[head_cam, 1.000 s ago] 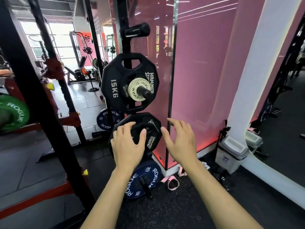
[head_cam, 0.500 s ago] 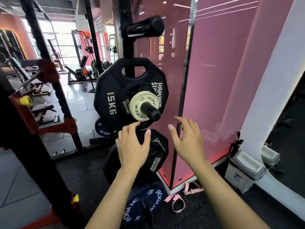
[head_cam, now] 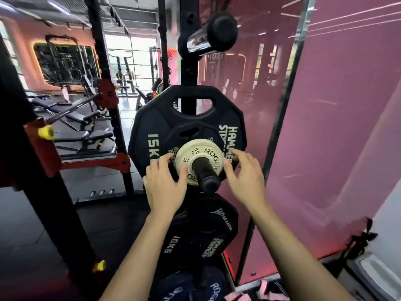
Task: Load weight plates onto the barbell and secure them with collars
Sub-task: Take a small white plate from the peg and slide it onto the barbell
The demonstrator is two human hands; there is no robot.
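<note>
A small white Rogue plate [head_cam: 204, 152] sits outermost on a black storage peg [head_cam: 206, 173] of the plate tree. Behind it are a smaller black plate [head_cam: 191, 132] and a black 15 kg Hammer Strength plate [head_cam: 152, 127]. My left hand [head_cam: 165, 185] grips the white plate's left rim, thumb on its face and fingers behind the edge. On the right rim my right hand [head_cam: 244, 179] holds it the same way. No barbell or collar shows.
A black 10 kg plate [head_cam: 195, 242] hangs on the peg below, with a blue Rogue plate [head_cam: 210, 288] lower still. A bare peg [head_cam: 217, 33] juts out above. A pink glass panel [head_cam: 336, 127] stands right; a black-and-red rack upright [head_cam: 45, 170] and benches [head_cam: 82, 135] stand left.
Both hands rose from in front of the lower black plate to the middle peg and closed on the white plate's sides. The view moved closer to the plate tree.
</note>
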